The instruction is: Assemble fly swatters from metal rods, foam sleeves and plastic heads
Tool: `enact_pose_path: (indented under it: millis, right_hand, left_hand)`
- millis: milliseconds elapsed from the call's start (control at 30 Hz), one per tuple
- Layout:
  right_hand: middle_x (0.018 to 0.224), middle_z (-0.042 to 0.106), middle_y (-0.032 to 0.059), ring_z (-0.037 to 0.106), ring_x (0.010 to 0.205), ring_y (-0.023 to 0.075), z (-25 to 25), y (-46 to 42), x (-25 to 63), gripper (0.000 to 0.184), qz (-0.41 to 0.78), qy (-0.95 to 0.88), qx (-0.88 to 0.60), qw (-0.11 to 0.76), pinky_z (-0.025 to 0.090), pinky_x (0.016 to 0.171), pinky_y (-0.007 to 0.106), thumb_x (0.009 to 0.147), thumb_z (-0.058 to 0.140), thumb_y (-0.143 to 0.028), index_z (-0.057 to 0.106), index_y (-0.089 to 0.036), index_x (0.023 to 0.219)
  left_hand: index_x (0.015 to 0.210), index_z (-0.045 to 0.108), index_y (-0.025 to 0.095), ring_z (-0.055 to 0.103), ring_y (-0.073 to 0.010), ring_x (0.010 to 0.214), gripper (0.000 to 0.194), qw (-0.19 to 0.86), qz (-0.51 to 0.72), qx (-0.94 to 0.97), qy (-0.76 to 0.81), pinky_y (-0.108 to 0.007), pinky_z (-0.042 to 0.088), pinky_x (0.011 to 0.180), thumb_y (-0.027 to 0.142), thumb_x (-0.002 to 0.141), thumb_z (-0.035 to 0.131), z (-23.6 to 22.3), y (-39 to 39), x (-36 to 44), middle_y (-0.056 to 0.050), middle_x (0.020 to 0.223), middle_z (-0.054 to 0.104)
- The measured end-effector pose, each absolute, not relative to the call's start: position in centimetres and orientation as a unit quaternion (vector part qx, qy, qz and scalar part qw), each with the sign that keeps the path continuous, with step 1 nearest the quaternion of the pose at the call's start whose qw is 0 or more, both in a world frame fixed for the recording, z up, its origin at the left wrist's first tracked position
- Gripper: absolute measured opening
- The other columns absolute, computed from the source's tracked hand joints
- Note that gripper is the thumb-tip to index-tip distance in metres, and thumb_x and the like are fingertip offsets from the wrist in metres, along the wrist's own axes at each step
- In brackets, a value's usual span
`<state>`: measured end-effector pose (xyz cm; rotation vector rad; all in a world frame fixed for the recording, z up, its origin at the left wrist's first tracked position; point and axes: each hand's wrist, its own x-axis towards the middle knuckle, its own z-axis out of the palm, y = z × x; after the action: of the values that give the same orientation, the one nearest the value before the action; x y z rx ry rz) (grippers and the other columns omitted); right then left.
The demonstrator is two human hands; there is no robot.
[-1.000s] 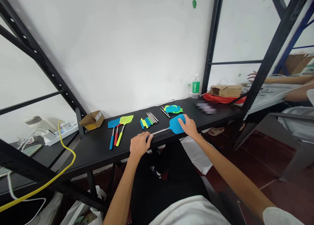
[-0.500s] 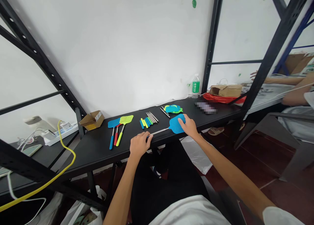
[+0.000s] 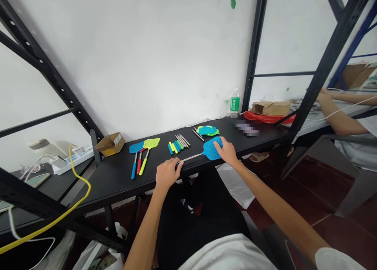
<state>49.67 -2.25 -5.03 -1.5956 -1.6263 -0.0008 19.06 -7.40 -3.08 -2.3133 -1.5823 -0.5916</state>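
A blue fly swatter (image 3: 211, 149) is held level over the front of the black table, its metal rod running left. My left hand (image 3: 167, 172) is closed round the handle end, which it mostly hides. My right hand (image 3: 226, 151) grips the mesh head at its right side, thumb on top. Beyond the swatter lie several coloured handle grips (image 3: 176, 146) in a row, several metal rods (image 3: 183, 141), and a stack of blue, yellow and green swatter heads (image 3: 207, 130). To the left, three assembled swatters (image 3: 143, 156) lie side by side.
An open cardboard box (image 3: 110, 144) sits at the table's left end. A water bottle (image 3: 235, 103) stands by the wall, near a blurred-out item (image 3: 246, 128). A red bag (image 3: 262, 118) lies at right. A yellow cable (image 3: 85, 191) crosses the left. Another person's arms (image 3: 338, 109) are at far right.
Both my hands and the blue swatter stay essentially where they were. At far right, the other person's arms have shifted.
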Motion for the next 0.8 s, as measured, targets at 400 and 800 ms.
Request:
enact_pose_path:
  millis: [400, 800]
  right_hand:
    - [0.075, 0.068, 0.007, 0.062, 0.071, 0.0288, -5.01, -2.25, 49.63, 0.047, 0.002, -0.647, -0.636, 0.42, 0.036, 0.066, 0.031, 0.097, 0.036, -0.054, 0.059, -0.019, 0.118]
    - [0.075, 0.068, 0.0071, 0.062, 0.071, 0.0288, -4.85, -2.38, 49.56, 0.048, 0.0, -0.649, -0.637, 0.416, 0.037, 0.068, 0.031, 0.097, 0.036, -0.054, 0.058, -0.018, 0.119]
  left_hand:
    - [0.099, 0.064, 0.025, 0.066, -0.0198, 0.085, 0.041, 0.141, -0.207, -0.8, -0.545, -0.028, 0.03, 0.061, 0.049, 0.103, 0.03, -3.08, -7.38, 19.02, -0.003, 0.092, 0.072]
    - [0.101, 0.064, 0.026, 0.067, -0.0195, 0.087, 0.04, 0.143, -0.2, -0.797, -0.552, -0.028, 0.032, 0.062, 0.049, 0.102, 0.031, -3.12, -7.41, 19.08, -0.004, 0.096, 0.073]
